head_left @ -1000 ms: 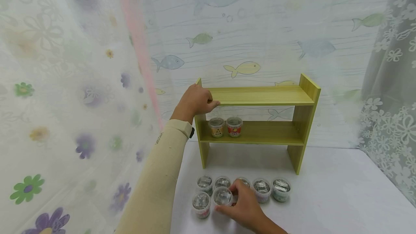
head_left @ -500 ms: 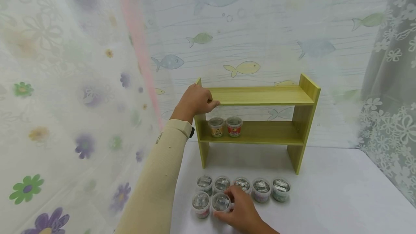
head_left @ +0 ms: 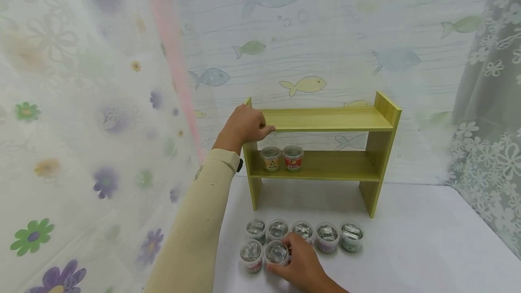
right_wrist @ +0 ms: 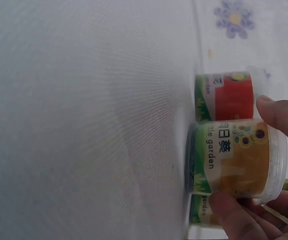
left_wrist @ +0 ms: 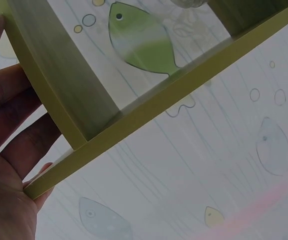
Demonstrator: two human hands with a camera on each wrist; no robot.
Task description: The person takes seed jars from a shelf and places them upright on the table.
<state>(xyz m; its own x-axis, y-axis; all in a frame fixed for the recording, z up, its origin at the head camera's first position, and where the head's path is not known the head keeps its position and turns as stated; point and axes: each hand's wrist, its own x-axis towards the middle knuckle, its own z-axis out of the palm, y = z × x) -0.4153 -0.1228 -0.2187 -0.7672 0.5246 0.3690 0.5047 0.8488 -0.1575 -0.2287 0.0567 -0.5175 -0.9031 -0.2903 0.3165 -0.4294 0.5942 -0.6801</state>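
Note:
My left hand grips the upper left corner of a yellow-green wooden shelf; in the left wrist view its fingers wrap round the side board. Low in the head view, my right hand holds a clear plastic tub by its rim and side, thumb and fingers on opposite sides. The right wrist view shows this tub's orange sunflower label, its base right at the white tablecloth. Directly left of it stands a red-labelled tub. Silvery packets show inside the tubs.
Behind the held tub runs a row of several similar tubs. On the middle shelf board stand an orange-labelled tub and a red-labelled tub, at its left end. Fish-print sheeting hangs behind the shelf; a flower-print curtain is at left.
My right hand has brought the tub slightly towards me and down, into line beside the red-labelled tub; over the last half second it barely moves. My left hand stays on the shelf corner.

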